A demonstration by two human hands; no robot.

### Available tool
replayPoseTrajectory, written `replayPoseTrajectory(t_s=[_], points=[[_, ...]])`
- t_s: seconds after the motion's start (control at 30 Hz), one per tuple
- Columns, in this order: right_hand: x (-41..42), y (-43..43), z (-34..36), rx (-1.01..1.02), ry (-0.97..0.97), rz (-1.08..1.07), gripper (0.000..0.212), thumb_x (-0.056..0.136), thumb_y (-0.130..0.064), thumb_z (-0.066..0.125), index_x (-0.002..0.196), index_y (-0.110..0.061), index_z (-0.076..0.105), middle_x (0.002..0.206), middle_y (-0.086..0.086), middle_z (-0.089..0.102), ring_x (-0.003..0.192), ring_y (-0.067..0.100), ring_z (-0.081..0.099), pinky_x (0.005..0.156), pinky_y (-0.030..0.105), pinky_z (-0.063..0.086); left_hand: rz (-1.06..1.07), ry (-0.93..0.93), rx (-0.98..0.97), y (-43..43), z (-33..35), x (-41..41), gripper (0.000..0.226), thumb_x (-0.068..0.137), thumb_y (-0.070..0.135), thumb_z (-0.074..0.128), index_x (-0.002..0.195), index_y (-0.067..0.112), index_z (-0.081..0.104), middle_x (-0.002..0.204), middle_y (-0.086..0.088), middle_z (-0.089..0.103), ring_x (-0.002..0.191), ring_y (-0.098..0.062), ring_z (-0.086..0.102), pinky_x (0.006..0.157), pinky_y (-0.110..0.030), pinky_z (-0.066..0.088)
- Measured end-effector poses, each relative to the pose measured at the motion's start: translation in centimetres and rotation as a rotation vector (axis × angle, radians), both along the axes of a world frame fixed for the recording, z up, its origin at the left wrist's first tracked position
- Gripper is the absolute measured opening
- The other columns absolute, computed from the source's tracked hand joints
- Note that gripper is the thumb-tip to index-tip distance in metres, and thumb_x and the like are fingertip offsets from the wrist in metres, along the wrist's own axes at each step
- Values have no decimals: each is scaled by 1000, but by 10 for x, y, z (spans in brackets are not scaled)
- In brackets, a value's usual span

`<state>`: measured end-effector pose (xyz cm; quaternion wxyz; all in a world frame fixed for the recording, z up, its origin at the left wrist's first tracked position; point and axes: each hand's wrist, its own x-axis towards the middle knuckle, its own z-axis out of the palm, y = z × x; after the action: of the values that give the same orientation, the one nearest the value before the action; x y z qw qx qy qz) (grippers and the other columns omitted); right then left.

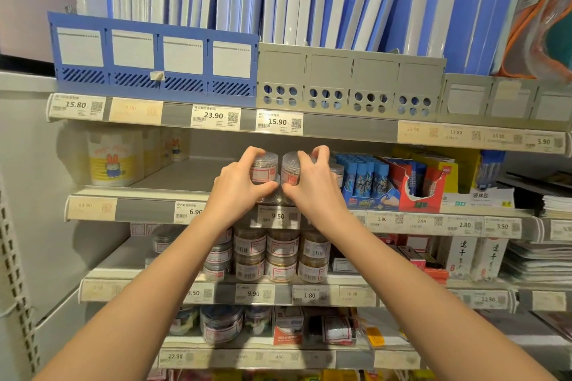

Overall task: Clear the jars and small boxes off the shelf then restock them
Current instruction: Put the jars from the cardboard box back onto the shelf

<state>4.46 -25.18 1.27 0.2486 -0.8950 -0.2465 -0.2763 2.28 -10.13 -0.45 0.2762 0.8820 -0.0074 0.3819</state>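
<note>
We see both arms reaching to the middle shelf point(173, 176). Left grip point(238, 185) is curled round the left jar point(262, 168), right grip point(312, 185) round the right jar point(291, 168). Jars sit side by side at the shelf front, above the 9.50 price tag point(277, 216), just left of the blue boxes point(362, 176).

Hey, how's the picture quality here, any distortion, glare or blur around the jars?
Head view: wide lens bows the shelf rail; lighting even; jars in the left hand and right hand show faint lid glare; far-right price tags look soft.
</note>
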Motion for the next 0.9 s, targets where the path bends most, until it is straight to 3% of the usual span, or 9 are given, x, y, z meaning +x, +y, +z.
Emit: replayPoseTrajectory(t_s=[0.13,0.33,0.57,0.73,0.9], points=[[4,7,4,-18,15,-27,42,90,-21,61,125,-9,41,134,13,28,103,42,55,91,46,42,13,-12,-4,2,0,7,54,78,42,72,123,28,46,105,-1,67,101,-24,60,83,-39,48],[13,13,-4,-24,-14,-77,40,94,-28,57,125,-8,42,141,14,21,111,43,49,89,43,43,10,13,-53,3,2,16,51,78,42,73,118,24,46,101,1,67,98,-25,60,79,-38,47],[21,20,-14,-83,-119,-144,38,96,-29,54,126,-8,43,141,16,24,105,37,53,101,42,33,46,66,-98,5,3,29,57,77,44,74,122,20,49,105,-5,65,102,-28,58,81,-38,48],[32,26,-31,-182,-154,-250,48,94,-38,53,130,-8,42,147,21,24,103,33,61,114,52,13,58,97,-102,10,-3,33,58,76,46,74,121,18,50,104,-6,63,101,-29,58,79,-37,47],[36,28,-36,-206,-224,-292,51,94,-37,52,132,-4,41,144,22,32,107,37,59,112,58,14,62,174,-26,11,-9,38,60,78,50,70,121,14,49,109,-11,61,102,-31,57,70,-33,40]])
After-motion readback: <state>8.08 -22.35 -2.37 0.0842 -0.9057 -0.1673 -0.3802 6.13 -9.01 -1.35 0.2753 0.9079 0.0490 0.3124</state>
